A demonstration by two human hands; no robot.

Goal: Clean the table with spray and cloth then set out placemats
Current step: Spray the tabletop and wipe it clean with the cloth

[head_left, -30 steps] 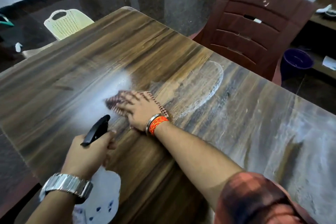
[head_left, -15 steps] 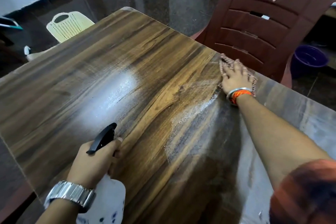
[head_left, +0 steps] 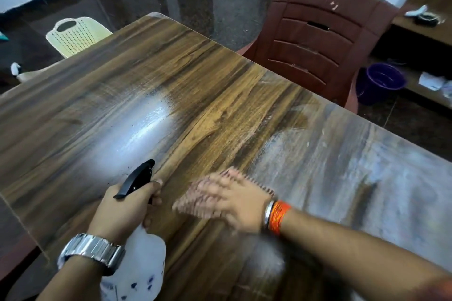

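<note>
**Table**: wood-grain top, with a wet film and pale streaks over the right half.

**Spray bottle**: white body, black trigger head. It is held at the near edge, left of centre, by the left hand, whose fingers are curled round the neck. The nozzle is aimed far-left at a sprayed patch not yet wiped.

**Cloth**: checked, pressed flat on the near centre of the table under the right hand. The fingers are spread and the outline is blurred.

**Placemats**: none seen.

**Risks, as judged**:
- Marks may be left if the sprayed patch is passed over and dries.
- The cloth may be lost from under the palm in a fast stroke on the wet surface.
- The bottle may be knocked by the wiping hand just beside it.
</note>
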